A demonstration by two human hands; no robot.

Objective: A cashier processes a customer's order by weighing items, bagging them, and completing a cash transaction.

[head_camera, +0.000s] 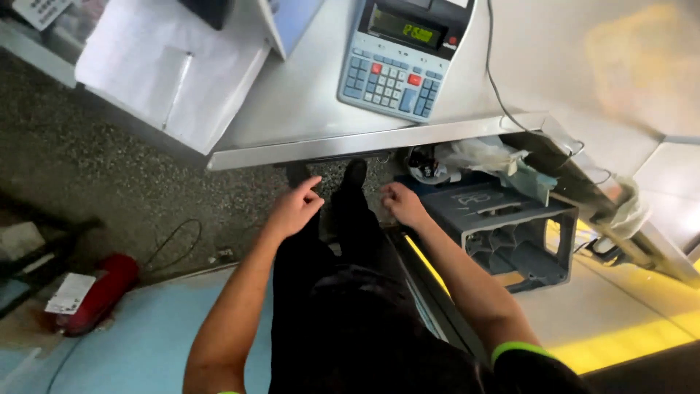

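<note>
I look down along my own body in dark trousers, one dark shoe near the table's edge. My left hand hangs in the air with fingers slightly apart, holding nothing, just under the metal table edge. My right hand is loosely curled, empty as far as I can see, next to a grey plastic crate lying on its side. On the steel table above stands a desk calculator with a lit green display.
White papers lie at the table's left. A red cylinder lies on the speckled floor at the left, with a cable. Plastic bags are stuffed under the table. A cord runs across the tabletop.
</note>
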